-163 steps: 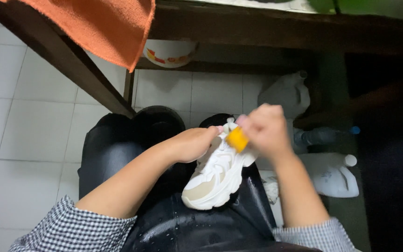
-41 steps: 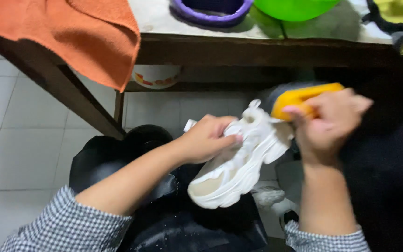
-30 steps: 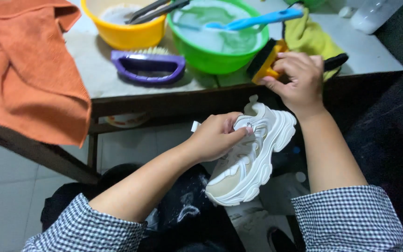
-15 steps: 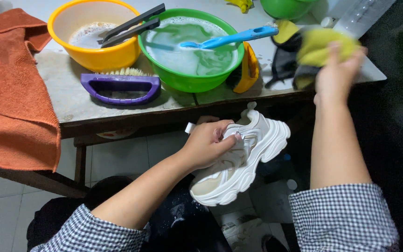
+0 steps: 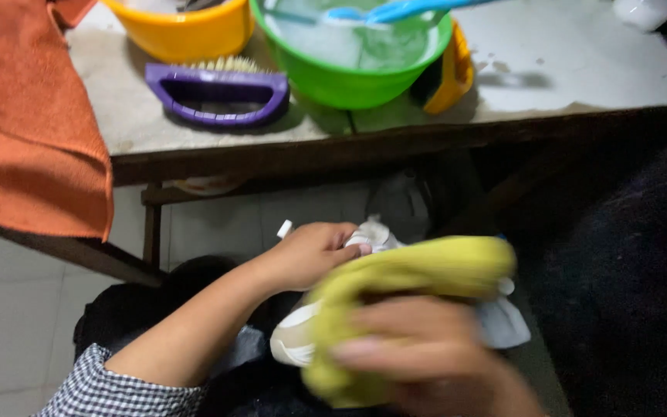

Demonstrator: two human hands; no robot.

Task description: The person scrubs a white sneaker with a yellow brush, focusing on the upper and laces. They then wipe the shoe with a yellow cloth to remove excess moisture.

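Over shoe (image 5: 372, 239), right hand (image 5: 426, 359) gripping cloth (image 5: 418, 274)

Pale tiled floor (image 5: 9, 309) beneath a worn, dark-framed table (image 5: 580, 77)

"What carries everything up there?"

"A low table with a pale, stained stone-like top (image 5: 580, 73) and a dark wooden frame. On it stands a round green plastic basin (image 5: 349, 69) holding soapy water. Touching its left side is a round yellow plastic bowl (image 5: 187, 31)."

"And in front of the bowl?"

"A purple plastic scrubbing brush with a loop handle (image 5: 218, 89), lying flat with pale bristles pointing away. An orange terry cloth towel (image 5: 28, 147) covers the left end and hangs over the edge."

"Anything to the right of the basin?"

"A yellow-backed brush with dark bristles (image 5: 449, 69), leaning against the basin. Below is a light tiled floor (image 5: 9, 309)."
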